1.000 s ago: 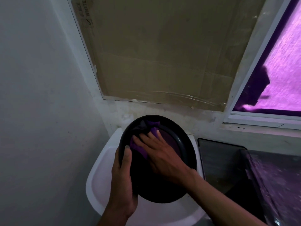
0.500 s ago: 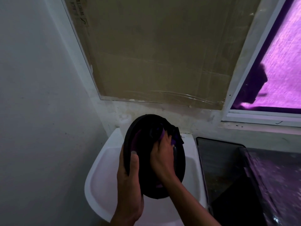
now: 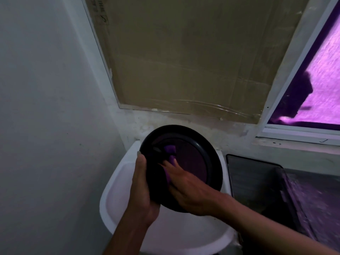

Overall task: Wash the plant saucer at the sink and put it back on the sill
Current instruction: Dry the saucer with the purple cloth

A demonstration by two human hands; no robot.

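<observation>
Scrubbing stage. Saucer (image 3: 199, 159) tilted over sink (image 3: 117, 197), rim clamped in left hand (image 3: 140, 192). Right hand (image 3: 185, 188), fingers straight, presses cloth (image 3: 170, 153) flat. Best kept pressing firmly, working beyond fingertips toward the far rim.

One saucer (image 3: 198, 162), one sink (image 3: 117, 196), two hands (image 3: 141, 190).

The left hand (image 3: 141, 188) curls in a firm grip, thumb upward; the right hand (image 3: 187, 190) presses with straight fingers.

Saucer (image 3: 198, 162) seemingly over sink (image 3: 117, 192)
</observation>
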